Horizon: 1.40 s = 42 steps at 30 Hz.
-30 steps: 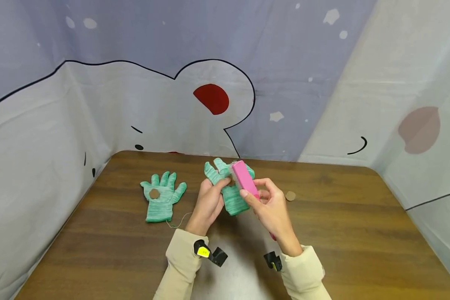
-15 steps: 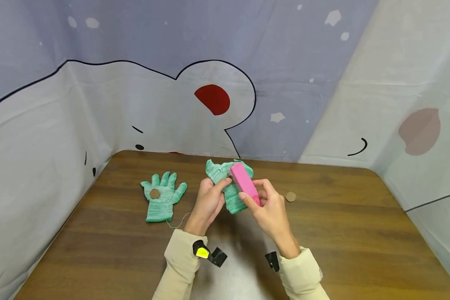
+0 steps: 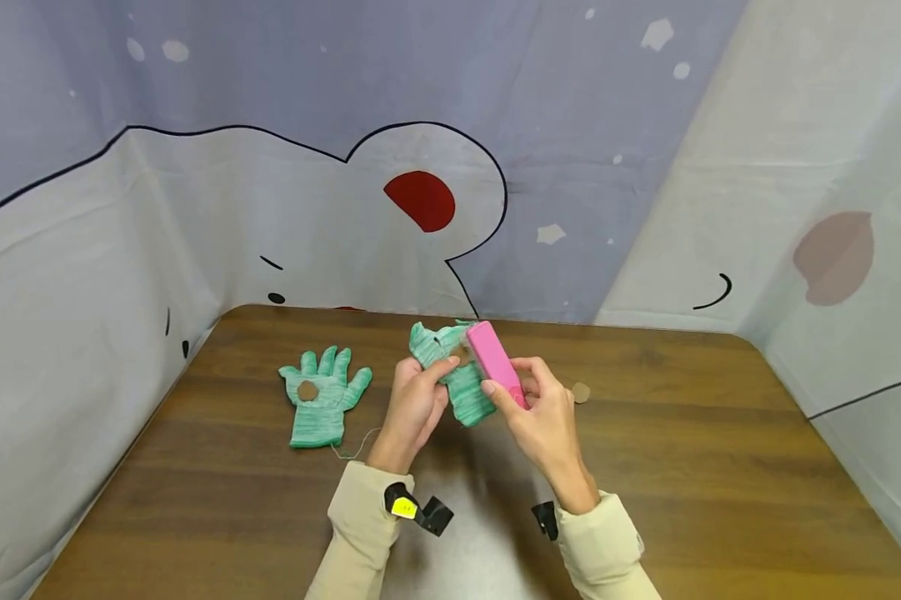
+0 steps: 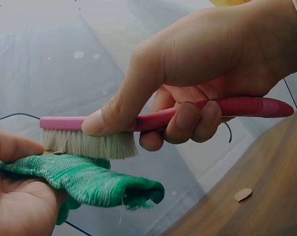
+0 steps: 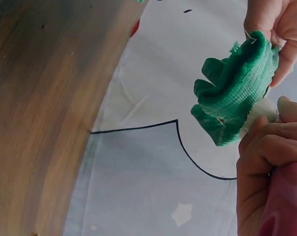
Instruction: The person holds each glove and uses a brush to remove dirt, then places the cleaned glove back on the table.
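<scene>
My left hand (image 3: pixel 414 404) holds up a green knit glove (image 3: pixel 467 398) above the table, its thumb lying on top. A brown round patch (image 3: pixel 461 354) shows on the glove by that thumb. In my right hand (image 3: pixel 548 421) is a pink brush (image 3: pixel 493 354), gripped with the thumb along the back of its head and fingers curled round the red handle (image 4: pixel 247 105). The pale bristles (image 4: pixel 92 142) face down and touch the glove in the left wrist view. From the right wrist view, the glove's cuff gapes and its fingers (image 5: pixel 210 81) hang folded.
A second green glove (image 3: pixel 318 421) lies flat at the left of the wooden table (image 3: pixel 217 517), with a brown disc (image 3: pixel 307 391) on its palm. A loose thread (image 3: pixel 360 442) trails from its cuff. Another brown disc (image 3: pixel 581 392) lies right of my hands. A printed curtain (image 3: pixel 307 208) stands behind.
The held glove's upright fingers have folded down out of sight. The brush has made small shifts over the glove, and more of the brown patch now shows.
</scene>
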### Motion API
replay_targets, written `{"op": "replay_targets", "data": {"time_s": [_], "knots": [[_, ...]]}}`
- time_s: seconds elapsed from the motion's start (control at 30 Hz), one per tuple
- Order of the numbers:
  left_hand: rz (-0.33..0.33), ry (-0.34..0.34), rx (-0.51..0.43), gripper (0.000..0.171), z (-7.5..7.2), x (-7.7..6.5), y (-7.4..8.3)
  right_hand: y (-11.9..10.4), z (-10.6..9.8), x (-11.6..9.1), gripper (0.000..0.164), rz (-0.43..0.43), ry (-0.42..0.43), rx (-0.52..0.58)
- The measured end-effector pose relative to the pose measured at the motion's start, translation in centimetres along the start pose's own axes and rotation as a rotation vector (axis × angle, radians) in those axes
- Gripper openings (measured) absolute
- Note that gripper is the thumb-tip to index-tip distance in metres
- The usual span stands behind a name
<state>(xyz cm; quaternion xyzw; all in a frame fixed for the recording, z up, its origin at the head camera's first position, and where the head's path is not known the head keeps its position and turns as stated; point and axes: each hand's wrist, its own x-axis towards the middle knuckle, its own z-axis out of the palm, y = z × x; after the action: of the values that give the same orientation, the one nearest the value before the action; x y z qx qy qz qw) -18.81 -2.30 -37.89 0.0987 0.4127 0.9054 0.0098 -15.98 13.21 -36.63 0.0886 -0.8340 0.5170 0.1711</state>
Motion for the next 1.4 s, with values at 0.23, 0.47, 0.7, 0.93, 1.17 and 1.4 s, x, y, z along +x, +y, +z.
{"op": "replay_targets", "data": {"time_s": [0.23,0.47,0.7,0.93,1.17,1.4], "knots": [[-0.002,-0.002,-0.064,0.023,0.0,0.0,0.0,-1.3,-0.6,0.1,0.038,0.171,-0.048,0.168],[-0.010,0.009,-0.102,0.015,-0.5,-0.2,0.4,-0.2,-1.0,0.1,0.038,0.203,-0.006,0.284],[-0.046,-0.036,-0.082,0.022,-0.4,-0.2,0.2,-3.2,-0.8,-0.6,0.035,0.083,-0.113,0.148],[-0.045,-0.081,-0.085,0.024,-0.2,-0.3,0.2,-4.0,-0.4,-0.9,0.036,0.056,-0.086,0.027],[0.018,-0.065,-0.072,0.019,0.1,-0.1,0.2,-1.2,-0.4,0.1,0.040,0.038,-0.057,0.027],[0.013,-0.020,-0.044,0.018,0.5,-0.2,0.1,-0.8,-0.8,0.1,0.042,0.056,-0.010,0.011]]}}
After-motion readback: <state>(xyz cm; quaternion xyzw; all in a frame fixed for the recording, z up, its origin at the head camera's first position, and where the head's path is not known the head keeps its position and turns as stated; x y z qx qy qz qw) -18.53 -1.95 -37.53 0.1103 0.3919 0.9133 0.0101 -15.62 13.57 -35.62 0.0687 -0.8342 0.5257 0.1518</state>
